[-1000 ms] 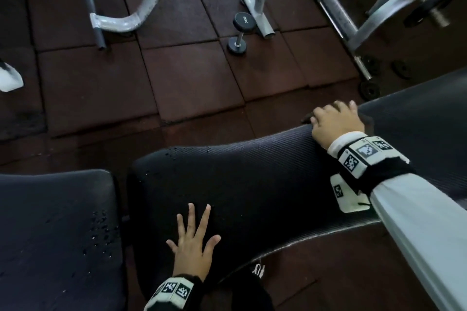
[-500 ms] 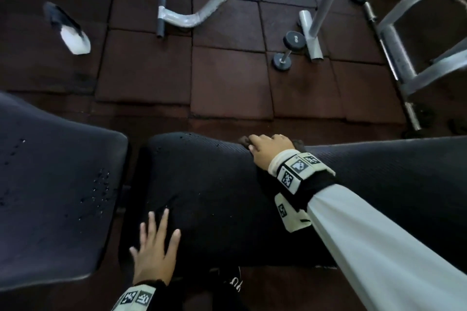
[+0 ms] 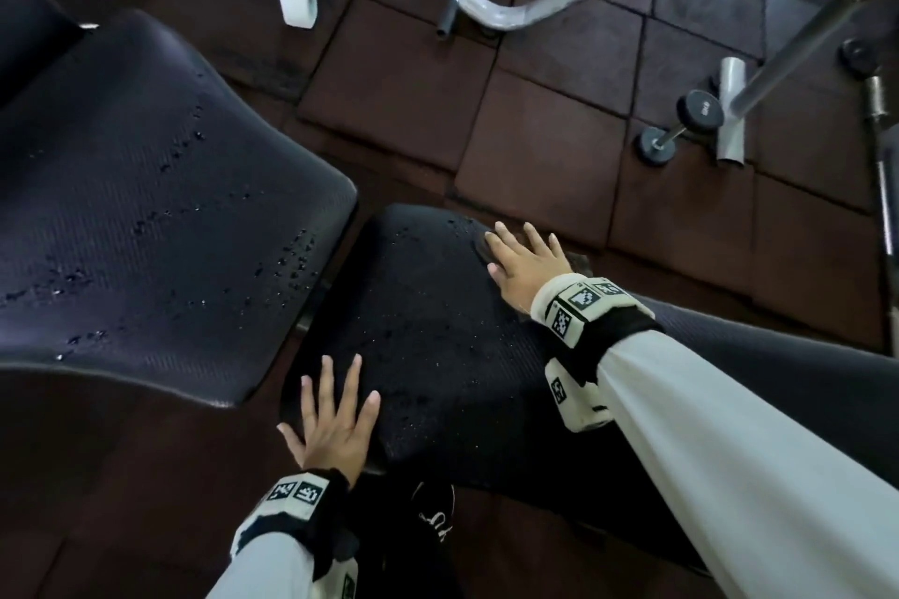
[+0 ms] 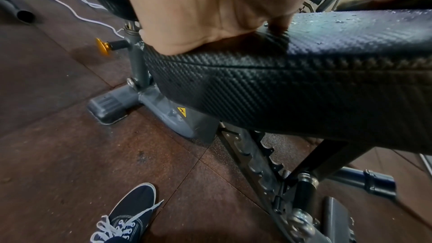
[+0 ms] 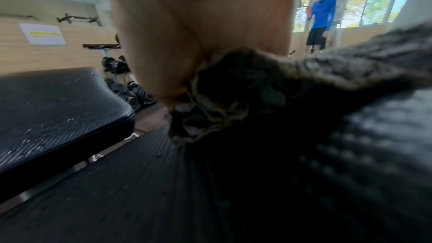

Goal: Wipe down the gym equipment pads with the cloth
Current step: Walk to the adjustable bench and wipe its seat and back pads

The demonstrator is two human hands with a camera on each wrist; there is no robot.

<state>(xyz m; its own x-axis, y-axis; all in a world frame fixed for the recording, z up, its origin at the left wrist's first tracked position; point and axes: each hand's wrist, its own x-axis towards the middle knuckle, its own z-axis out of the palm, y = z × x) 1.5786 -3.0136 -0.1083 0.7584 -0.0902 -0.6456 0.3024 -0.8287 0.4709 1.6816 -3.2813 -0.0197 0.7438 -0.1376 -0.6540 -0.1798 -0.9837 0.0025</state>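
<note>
Pale grey long sleeves (image 3: 759,467), black-and-white coded wristbands (image 3: 584,306), navy white-laced sneaker (image 4: 126,217).

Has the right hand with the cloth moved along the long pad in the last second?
Yes. The right hand, pressing the cloth, has slid along the long pad toward its rounded end, nearer the gap beside the seat pad.

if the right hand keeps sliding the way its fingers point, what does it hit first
Probably nothing solid: the right hand, pressing the cloth flat, points up-left along the long pad, so it would cross the droplets and run off the pad's end. The seat pad lies left of that line, though depth is unclear.
</note>
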